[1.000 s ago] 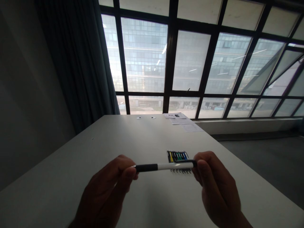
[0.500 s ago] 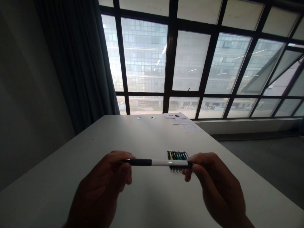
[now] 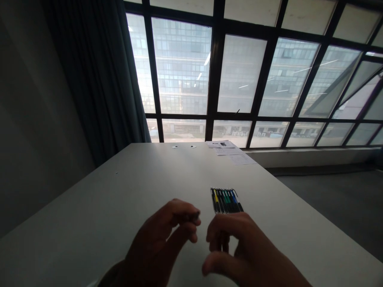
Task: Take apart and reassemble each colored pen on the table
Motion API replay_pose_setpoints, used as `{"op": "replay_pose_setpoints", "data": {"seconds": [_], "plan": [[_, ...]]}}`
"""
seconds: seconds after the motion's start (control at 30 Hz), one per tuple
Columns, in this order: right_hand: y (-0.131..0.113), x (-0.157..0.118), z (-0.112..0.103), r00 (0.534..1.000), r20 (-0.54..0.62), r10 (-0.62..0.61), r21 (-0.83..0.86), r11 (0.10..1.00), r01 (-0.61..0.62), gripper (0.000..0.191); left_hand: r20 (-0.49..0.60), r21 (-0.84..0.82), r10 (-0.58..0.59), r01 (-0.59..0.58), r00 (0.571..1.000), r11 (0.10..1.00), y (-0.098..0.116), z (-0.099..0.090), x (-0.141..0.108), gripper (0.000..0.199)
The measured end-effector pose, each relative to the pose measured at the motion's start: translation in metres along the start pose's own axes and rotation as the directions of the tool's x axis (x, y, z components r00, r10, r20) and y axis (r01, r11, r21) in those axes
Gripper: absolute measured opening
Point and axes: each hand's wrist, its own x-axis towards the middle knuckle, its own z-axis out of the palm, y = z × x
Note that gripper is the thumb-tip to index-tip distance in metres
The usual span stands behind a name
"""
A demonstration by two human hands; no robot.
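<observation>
My left hand (image 3: 160,239) is low at the front of the table, with its fingertips pinched on a small dark piece (image 3: 196,215). That piece is too small to name. My right hand (image 3: 239,251) is curled just to the right, with a thin dark shape (image 3: 224,243) among its fingers that I cannot identify. The black-and-white pen is not visible in full. A neat row of several pens with coloured barrels (image 3: 226,200) lies on the table just beyond my right hand, apart from it.
The pale table (image 3: 89,207) ends at a far edge and a right edge, with grey floor beyond on the right. Loose papers (image 3: 229,148) and two small round discs (image 3: 184,146) lie at the far end. A dark curtain and a large window stand behind.
The black-and-white pen no longer spans the gap between my hands. My hands have dropped lower and closer together, and the row of pens now shows uncovered.
</observation>
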Motion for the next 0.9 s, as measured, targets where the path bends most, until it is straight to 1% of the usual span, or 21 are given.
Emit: {"op": "replay_pose_setpoints", "data": {"seconds": [0.03,0.07,0.1,0.17,0.27,0.37,0.47,0.53,0.6,0.67,0.8,0.9], "plan": [[0.0,-0.001,-0.003,0.999,-0.048,-0.006,0.01,1.0,0.006,0.031,0.043,0.124,0.066,-0.071,0.997,0.99,-0.003,0.001,0.0,0.006],[-0.001,-0.002,-0.005,0.996,-0.085,-0.023,0.008,1.0,0.024,0.03,0.094,0.223,0.134,-0.152,0.987,0.963,-0.006,0.002,0.0,0.009],[-0.001,-0.002,-0.007,0.994,-0.1,-0.048,-0.002,0.999,0.048,0.031,0.141,0.295,0.186,-0.221,0.972,0.93,-0.009,0.002,0.001,0.014],[-0.001,-0.001,-0.008,0.992,-0.093,-0.082,-0.032,0.996,0.08,0.034,0.19,0.38,0.241,-0.298,0.952,0.876,-0.013,0.002,0.003,0.021],[-0.001,0.002,-0.008,0.993,-0.078,-0.093,-0.065,0.994,0.088,0.034,0.205,0.442,0.285,-0.348,0.936,0.827,-0.016,0.001,0.005,0.025],[-0.002,0.004,-0.009,0.995,-0.088,-0.051,-0.071,0.996,0.045,0.032,0.205,0.494,0.325,-0.385,0.923,0.78,-0.019,0.0,0.005,0.028],[-0.001,0.006,-0.009,0.998,-0.065,-0.015,-0.044,0.999,0.012,0.037,0.22,0.525,0.368,-0.427,0.904,0.736,-0.021,-0.001,0.003,0.025],[0.001,0.006,-0.007,0.997,-0.068,-0.027,-0.043,0.999,0.025,0.042,0.254,0.517,0.38,-0.457,0.889,0.724,-0.022,-0.003,0.002,0.024],[0.004,0.006,-0.006,0.994,-0.09,-0.067,-0.066,0.996,0.061,0.043,0.276,0.497,0.372,-0.463,0.886,0.734,-0.021,-0.004,0.002,0.023],[0.007,0.006,-0.005,0.988,-0.1,-0.114,-0.096,0.99,0.104,0.04,0.267,0.487,0.348,-0.437,0.899,0.756,-0.019,-0.004,0.002,0.021],[0.009,0.005,-0.006,0.98,-0.092,-0.179,-0.118,0.979,0.168,0.034,0.176,0.504,0.299,-0.346,0.938,0.791,-0.016,-0.001,0.002,0.017],[0.009,0.005,-0.007,0.975,-0.087,-0.204,-0.092,0.976,0.196,0.031,0.138,0.517,0.27,-0.302,0.953,0.801,-0.014,0.001,0.001,0.015]]}}
